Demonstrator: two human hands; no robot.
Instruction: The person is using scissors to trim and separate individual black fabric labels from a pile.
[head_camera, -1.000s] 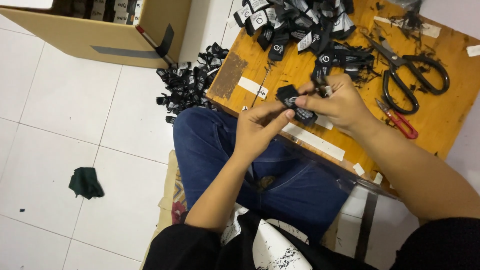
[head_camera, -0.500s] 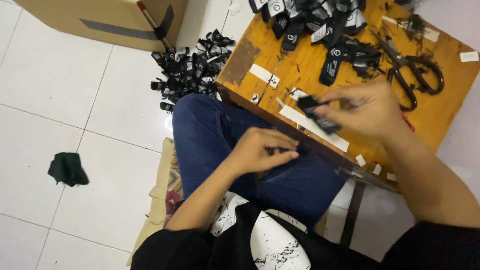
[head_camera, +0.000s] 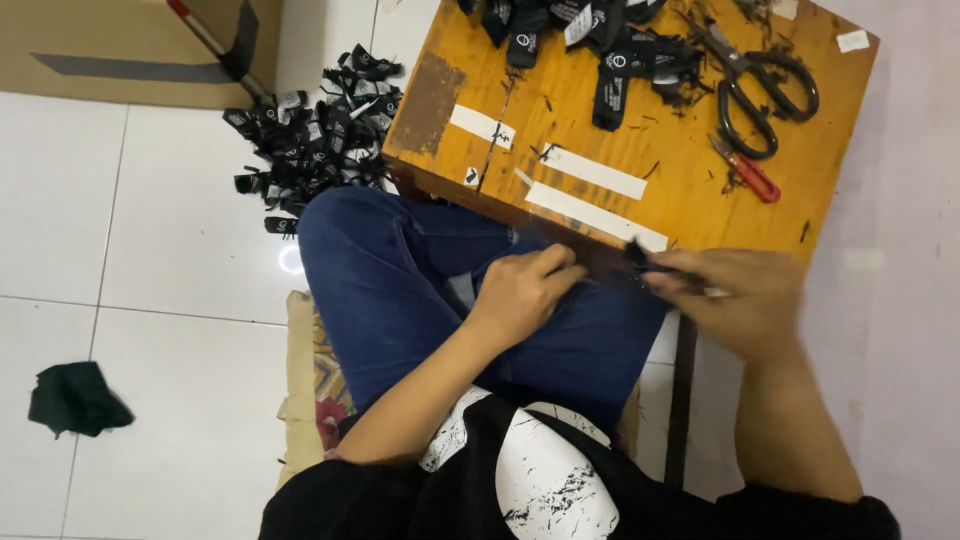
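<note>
Sitting cross-legged, I rest my left hand curled loosely on my blue jeans, fingers folded in, nothing visible in them. My right hand, blurred, pinches a small black label at its fingertips, just off the near edge of the wooden table. Farther on the table lie white tape strips, a small red-handled cutter and black scissors, with more black labels at the far edge. Left on the floor sits a heap of black labels, beyond it a cardboard box.
</note>
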